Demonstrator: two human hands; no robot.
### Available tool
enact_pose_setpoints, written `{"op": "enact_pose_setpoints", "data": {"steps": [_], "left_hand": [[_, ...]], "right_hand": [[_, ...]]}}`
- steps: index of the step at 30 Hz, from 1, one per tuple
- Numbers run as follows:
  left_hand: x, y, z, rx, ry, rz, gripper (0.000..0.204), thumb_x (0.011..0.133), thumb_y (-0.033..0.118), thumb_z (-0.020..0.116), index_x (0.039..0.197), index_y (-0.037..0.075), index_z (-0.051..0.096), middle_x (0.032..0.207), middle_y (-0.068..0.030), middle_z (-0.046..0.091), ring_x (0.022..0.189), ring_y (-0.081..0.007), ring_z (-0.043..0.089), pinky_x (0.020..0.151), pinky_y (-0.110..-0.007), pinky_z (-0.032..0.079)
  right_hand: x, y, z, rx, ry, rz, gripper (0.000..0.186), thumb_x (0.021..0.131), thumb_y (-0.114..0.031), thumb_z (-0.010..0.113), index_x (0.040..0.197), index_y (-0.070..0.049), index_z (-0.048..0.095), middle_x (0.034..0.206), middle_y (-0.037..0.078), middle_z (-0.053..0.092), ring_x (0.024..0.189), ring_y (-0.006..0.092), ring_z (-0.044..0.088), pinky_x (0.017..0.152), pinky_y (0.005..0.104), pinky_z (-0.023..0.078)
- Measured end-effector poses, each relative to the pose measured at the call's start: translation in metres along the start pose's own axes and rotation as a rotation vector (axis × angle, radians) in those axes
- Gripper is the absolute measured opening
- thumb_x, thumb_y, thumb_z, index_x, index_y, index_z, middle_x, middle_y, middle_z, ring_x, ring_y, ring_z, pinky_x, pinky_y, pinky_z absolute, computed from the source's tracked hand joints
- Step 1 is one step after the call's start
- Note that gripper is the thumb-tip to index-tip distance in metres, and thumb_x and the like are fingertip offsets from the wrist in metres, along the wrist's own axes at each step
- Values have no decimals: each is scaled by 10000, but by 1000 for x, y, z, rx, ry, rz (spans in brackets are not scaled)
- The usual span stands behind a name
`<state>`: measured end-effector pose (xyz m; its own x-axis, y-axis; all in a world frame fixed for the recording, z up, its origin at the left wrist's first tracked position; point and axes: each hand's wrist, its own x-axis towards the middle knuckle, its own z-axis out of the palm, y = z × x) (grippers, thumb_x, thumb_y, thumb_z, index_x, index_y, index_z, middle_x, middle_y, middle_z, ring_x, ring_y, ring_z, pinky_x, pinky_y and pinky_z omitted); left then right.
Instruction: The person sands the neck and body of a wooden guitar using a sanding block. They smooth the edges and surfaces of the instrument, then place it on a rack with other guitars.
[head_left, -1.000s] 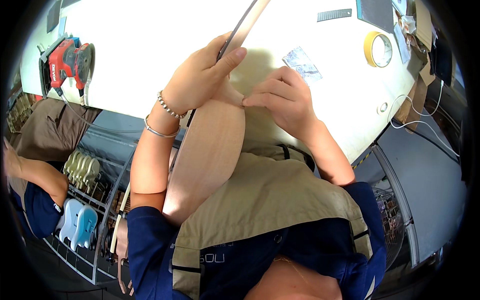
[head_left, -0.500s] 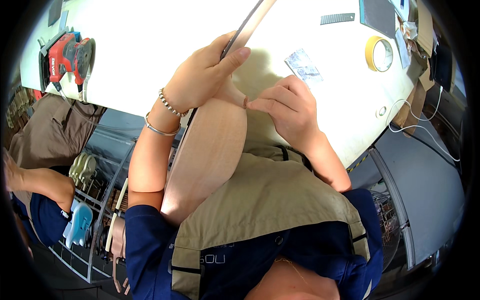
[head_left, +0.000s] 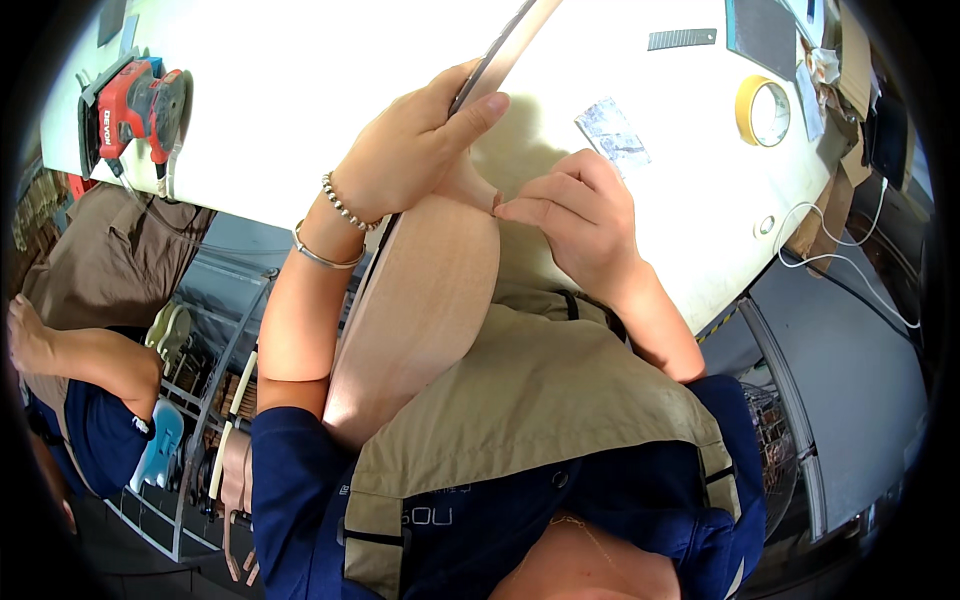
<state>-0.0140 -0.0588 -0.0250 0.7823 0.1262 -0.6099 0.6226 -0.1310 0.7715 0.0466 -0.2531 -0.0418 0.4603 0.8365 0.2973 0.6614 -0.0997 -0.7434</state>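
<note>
A bare-wood guitar (head_left: 420,290) leans along my left forearm, its rounded body against my apron and its neck rising away over the table. My left hand (head_left: 420,130) is wrapped round the neck close to the body, thumb lying on the near side. At the pointed heel of the neck, my right hand (head_left: 580,210) is closed in a pinch, thumb and forefinger touching the tip. A small brown scrap, perhaps folded sandpaper, shows between those fingertips (head_left: 497,204). Just beyond the right hand, a greyish, worn sheet (head_left: 613,132) lies flat on the table.
On the white table (head_left: 280,120), a red sander (head_left: 130,110) stands far left. A yellow tape roll (head_left: 762,111), a dark snap-off blade (head_left: 682,39) and a dark flat pad (head_left: 762,35) lie right. A white cable (head_left: 850,255) hangs there. Another person's arm (head_left: 90,355) is at left.
My hands keep nearly the same hold on the guitar, and the whole view has shifted slightly. At the left, the other person's hand and forearm have come further into view.
</note>
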Motion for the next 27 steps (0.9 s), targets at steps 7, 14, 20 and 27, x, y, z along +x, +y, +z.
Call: {"op": "enact_pose_setpoints", "data": {"steps": [7,14,20,27], "left_hand": [[1,-2,1,-5,-4,-4,586,913,478,490,1256,2,497,869,-88,613,827,-170,570,736,-282,455],[0,-1,0,-18,-5,-31,563,919,464,491,1251,10,505,895,-87,615,857,-168,567,767,-279,453],[0,-1,0,-10,-10,-15,549,926,456,484,1255,17,504,910,-88,617,875,-166,569,779,-279,451],[-1,1,0,-13,-16,-25,550,929,452,483,1262,15,497,918,-90,621,884,-165,569,789,-279,452]], "right_hand": [[0,0,-2,6,-7,13,190,584,-90,609,755,-135,677,750,-49,581,698,165,492,566,279,394],[-11,-1,-4,63,7,129,207,570,-23,640,753,-114,673,725,-24,580,668,175,503,567,280,418],[-1,-15,3,125,97,295,208,613,54,685,778,-71,670,718,21,572,660,195,512,570,295,430],[-5,-16,3,102,111,231,243,582,54,671,794,-66,674,720,27,570,653,198,500,553,289,417]]}}
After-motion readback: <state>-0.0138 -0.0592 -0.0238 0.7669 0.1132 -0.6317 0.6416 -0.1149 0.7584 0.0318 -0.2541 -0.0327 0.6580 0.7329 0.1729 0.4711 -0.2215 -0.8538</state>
